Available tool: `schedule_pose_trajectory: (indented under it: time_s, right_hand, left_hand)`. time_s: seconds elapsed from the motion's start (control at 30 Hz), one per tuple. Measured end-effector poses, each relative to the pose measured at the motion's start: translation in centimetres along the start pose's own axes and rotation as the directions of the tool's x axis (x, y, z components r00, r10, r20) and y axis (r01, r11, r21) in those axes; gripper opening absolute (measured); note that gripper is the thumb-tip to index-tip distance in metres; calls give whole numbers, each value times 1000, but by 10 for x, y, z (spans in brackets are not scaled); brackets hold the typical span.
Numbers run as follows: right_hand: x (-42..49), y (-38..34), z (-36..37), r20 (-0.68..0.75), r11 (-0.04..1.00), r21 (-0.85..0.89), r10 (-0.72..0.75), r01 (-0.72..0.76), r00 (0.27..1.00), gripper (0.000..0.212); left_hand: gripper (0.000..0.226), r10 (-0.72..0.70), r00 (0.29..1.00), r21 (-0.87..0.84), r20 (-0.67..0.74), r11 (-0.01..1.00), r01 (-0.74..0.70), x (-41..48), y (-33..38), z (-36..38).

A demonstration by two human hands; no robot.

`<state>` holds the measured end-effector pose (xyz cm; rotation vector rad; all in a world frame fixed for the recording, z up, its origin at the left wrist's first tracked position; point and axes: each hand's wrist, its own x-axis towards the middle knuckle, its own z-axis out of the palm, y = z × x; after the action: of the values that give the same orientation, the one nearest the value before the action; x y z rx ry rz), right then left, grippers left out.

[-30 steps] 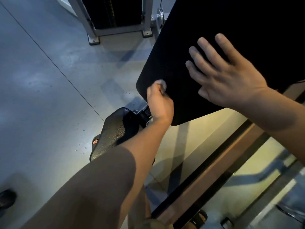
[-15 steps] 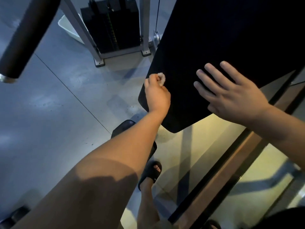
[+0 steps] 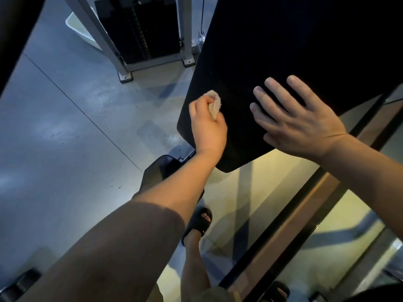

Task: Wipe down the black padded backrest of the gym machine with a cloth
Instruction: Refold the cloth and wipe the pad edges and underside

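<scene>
The black padded backrest (image 3: 283, 51) fills the upper right of the head view, its rounded lower corner near the middle. My left hand (image 3: 208, 125) is closed around a small bunched beige cloth (image 3: 214, 102) and presses it against the pad near its left edge. My right hand (image 3: 296, 118) lies flat on the pad to the right, fingers spread, holding nothing.
A black seat pad (image 3: 159, 173) sits below the backrest, partly hidden by my left forearm. A weight stack (image 3: 144, 29) in a white metal frame (image 3: 109, 42) stands behind. A dark padded bar (image 3: 15, 35) crosses the upper left. My sandalled foot (image 3: 199, 223) rests on grey floor.
My left hand with the cloth has slid up along the pad's left edge. My right hand stays flat on the pad. The camera tilted up, showing more of the weight stack.
</scene>
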<state>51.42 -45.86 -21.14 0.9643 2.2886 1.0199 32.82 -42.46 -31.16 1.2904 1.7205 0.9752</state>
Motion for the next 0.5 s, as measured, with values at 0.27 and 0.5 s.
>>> schedule_pose_trajectory:
  time_s: [0.27,0.5]
  right_hand:
    - [-1,-1,4,-56,997,65,39,-36,998,55]
    - [-3,-1,10,-27,1000,13,-11,11,1000,59]
  left_hand:
    - [28,-50,878,63,477,998,23,-85,-33,15]
    - [25,39,999,-68,0,997,-39,-34,12,10]
